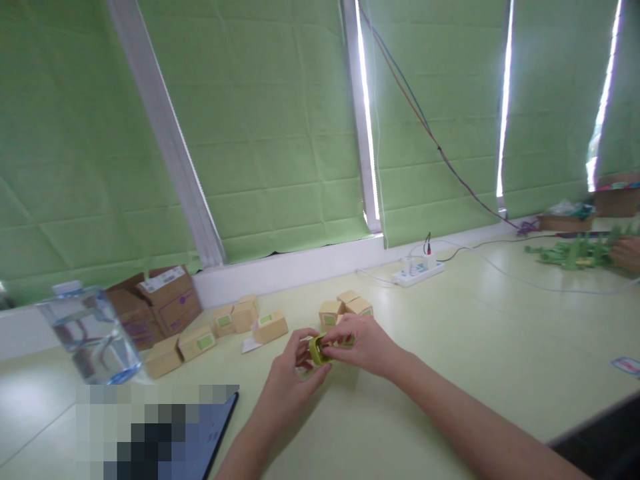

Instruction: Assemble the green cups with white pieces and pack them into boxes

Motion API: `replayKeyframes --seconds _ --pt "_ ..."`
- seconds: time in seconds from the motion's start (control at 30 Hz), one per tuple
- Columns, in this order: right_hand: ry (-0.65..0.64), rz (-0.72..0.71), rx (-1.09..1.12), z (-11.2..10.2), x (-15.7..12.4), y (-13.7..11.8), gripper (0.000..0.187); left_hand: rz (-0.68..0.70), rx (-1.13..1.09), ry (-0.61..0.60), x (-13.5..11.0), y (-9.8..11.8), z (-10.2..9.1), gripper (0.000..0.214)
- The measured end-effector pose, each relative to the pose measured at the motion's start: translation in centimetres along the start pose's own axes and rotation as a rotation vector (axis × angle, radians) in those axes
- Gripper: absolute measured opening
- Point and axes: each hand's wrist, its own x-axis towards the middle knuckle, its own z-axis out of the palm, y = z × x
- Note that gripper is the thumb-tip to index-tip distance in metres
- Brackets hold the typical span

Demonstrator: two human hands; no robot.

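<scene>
Both of my hands meet over the pale green table (450,360) on one small olive-green object (317,349). My left hand (293,377) cups it from below and the left, fingers curled round it. My right hand (361,345) pinches its right side with closed fingers. Part of the object is hidden between the fingers. Just behind my hands stand three small tan boxes (345,308) with green labels.
Several more small tan boxes (225,330) and an open brown carton (155,303) lie at the left. A clear water bottle (90,333) and a dark tablet (200,443) are near left. A white power strip (417,272) with cables sits behind. Another person's hand (626,253) holds green parts far right.
</scene>
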Motion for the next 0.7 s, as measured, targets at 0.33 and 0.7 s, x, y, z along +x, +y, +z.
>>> replayKeyframes --seconds 0.33,0.7 --pt "-0.054 -0.132 -0.058 -0.41 -0.28 0.03 0.012 0.018 -0.033 -0.031 -0.19 0.22 0.07 0.040" --pt "-0.076 -0.164 -0.026 -0.14 -0.12 0.12 0.013 0.055 0.028 0.044 -0.20 -0.02 -0.14 0.036"
